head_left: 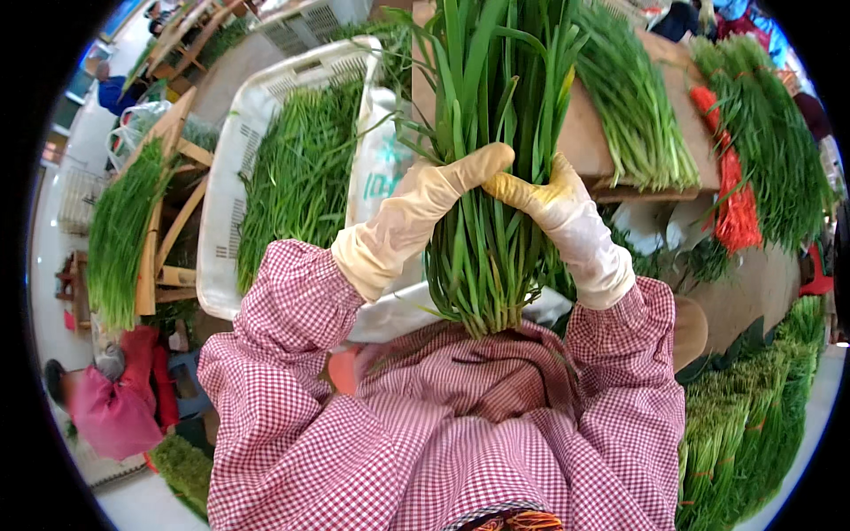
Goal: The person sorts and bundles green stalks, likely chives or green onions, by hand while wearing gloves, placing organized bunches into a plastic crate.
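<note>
My two gloved hands hold a thick bunch of garlic chives (487, 265) upright in front of my chest. Its pale cut ends point down toward my checked apron, and its dark green leaves fan out past the top edge. My left hand (416, 208) wraps the bunch from the left, its thumb laid across the front. From the right, my right hand (562, 212) grips at the same height, and the two thumbs almost meet. The other fingers are hidden behind the leaves. The right glove is stained yellow around the thumb.
Left of the bunch stands a white plastic crate (221, 199) full of loose chives (305, 168). More chives (642, 124) lie on a wooden board (602, 164) at right, beside red ties (730, 177). Tied bundles (748, 425) fill the lower right. A person in pink (115, 407) is at lower left.
</note>
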### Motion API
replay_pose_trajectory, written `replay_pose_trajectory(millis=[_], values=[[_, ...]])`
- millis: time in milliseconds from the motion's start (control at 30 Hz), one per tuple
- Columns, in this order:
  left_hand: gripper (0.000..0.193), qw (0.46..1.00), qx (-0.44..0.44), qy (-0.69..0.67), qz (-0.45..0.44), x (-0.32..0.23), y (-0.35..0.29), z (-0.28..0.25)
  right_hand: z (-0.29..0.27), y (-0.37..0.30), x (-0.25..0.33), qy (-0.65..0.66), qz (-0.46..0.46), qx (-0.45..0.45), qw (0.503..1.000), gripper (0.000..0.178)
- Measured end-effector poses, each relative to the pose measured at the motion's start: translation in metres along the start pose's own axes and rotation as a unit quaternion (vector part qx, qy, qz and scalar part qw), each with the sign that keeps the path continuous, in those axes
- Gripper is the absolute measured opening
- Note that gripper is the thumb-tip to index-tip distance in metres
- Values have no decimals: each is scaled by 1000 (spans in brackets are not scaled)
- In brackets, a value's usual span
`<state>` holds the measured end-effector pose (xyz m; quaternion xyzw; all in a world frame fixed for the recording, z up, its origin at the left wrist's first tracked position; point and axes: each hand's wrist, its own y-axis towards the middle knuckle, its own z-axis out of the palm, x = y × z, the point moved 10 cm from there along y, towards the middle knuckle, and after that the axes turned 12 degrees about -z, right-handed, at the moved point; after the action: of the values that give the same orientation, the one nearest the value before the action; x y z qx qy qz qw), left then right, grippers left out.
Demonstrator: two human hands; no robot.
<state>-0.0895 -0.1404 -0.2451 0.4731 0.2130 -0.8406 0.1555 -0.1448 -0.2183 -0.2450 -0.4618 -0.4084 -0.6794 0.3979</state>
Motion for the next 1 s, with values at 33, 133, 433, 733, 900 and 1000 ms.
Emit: replay_pose_trajectory(millis=[33,133,433,733,900,1000], values=[[58,1000,8,5,18,-13,4,7,0,6,12,-8,-23,-3,1000,60],[46,967,37,160,196,-84,-2,41,8,33,86,-73,-246,30,966,52],[49,932,190,227,207,-175,39,88,-11,94,157,-259,-307,79,912,41],[47,915,352,-180,-83,-129,99,54,-19,105,150,-230,-303,103,919,38],[44,922,9,259,289,-189,87,41,-23,126,142,-229,-323,29,918,39],[44,927,78,257,262,-217,71,74,-22,124,178,-222,-365,-26,904,37]])
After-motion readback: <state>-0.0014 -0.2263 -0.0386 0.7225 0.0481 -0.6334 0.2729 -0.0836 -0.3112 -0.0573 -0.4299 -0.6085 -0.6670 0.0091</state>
